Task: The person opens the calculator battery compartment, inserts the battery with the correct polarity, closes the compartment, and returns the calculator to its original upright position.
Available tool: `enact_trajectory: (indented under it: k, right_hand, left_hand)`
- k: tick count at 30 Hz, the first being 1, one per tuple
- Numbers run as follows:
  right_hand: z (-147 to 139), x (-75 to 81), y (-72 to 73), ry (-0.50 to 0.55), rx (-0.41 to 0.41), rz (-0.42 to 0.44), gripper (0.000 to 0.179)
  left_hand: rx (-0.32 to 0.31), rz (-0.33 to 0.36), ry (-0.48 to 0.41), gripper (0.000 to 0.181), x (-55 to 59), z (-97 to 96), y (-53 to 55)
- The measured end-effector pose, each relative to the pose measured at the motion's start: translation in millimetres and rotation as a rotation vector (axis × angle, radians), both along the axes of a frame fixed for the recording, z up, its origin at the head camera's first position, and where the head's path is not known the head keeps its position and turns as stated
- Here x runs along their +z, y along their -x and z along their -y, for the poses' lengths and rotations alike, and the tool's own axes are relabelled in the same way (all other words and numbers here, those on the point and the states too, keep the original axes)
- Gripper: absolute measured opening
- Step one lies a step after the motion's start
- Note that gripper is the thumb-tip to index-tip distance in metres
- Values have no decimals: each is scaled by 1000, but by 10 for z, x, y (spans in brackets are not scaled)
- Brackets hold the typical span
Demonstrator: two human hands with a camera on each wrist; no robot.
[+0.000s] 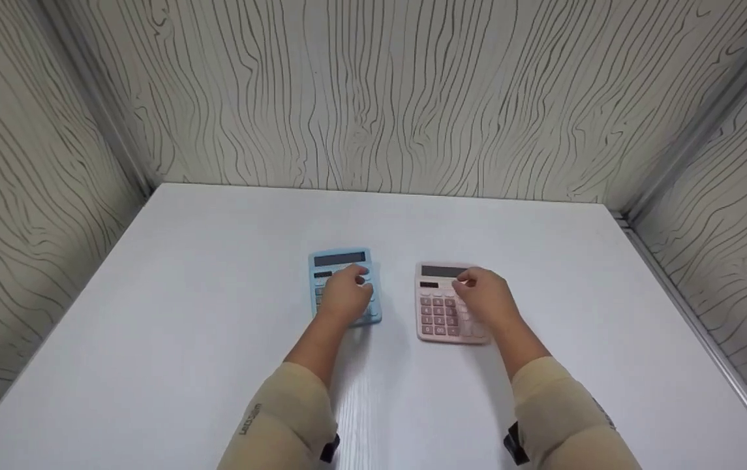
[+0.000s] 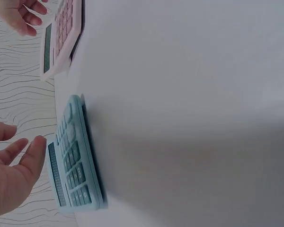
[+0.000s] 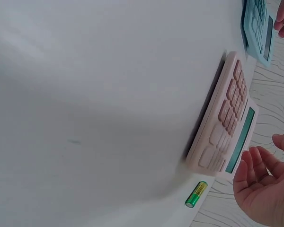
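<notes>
gripping nothing with left hand (image 1: 346, 297) or right hand (image 1: 489, 299), with fingers loosely bent. hovering with right over pink calculator (image 1: 440, 313), blocking head view of some right-side keys. hovering with left over blue calculator (image 2: 75, 161), lying left of pink calculator with gap between. just right of pink calculator on white table (image 1: 216, 274): green-and-yellow battery (image 3: 196, 194), in right wrist view only. behind pink calculator: patterned wall (image 1: 360, 98).

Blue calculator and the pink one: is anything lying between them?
Just bare white tabletop lies between the blue calculator and the pink calculator, as the head view shows.
</notes>
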State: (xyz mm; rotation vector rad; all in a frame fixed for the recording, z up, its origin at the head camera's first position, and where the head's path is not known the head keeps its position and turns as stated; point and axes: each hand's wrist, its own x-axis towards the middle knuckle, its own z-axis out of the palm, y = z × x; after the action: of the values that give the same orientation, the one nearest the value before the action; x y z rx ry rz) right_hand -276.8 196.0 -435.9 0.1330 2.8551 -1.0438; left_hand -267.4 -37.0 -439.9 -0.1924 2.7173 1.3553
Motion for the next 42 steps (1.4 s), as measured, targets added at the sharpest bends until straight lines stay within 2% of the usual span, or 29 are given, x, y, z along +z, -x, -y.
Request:
enact_trajectory:
  k: [6, 13, 20, 28, 32, 35, 39, 42]
  right_hand:
    - [-156, -12, 9, -21, -40, 10, 31]
    - [-255, -101, 7, 6, -101, 56, 34]
    - [-315, -214, -24, -2, -123, 84, 33]
    - [-348, -322, -75, 59, -145, 142, 35]
    - [-346, -355, -77, 94, -176, 173, 35]
    - [-342, -368, -71, 124, -199, 194, 35]
    - [-339, -362, -78, 157, -202, 205, 34]
    - [-350, -358, -85, 168, -181, 203, 33]
  left_hand:
    - [-41, 36, -65, 33, -53, -234, -19]
    - [-85, 81, -97, 33, -111, -431, -35]
    - [-74, 151, -126, 40, -199, -571, -67]
    - [-70, 224, -178, 50, -291, -731, -110]
    - [-73, 251, -217, 52, -300, -782, -119]
    - [-57, 297, -268, 51, -297, -792, -126]
    - [-17, 347, -321, 48, -295, -778, -130]
    - [-3, 352, -335, 44, -287, -765, -129]
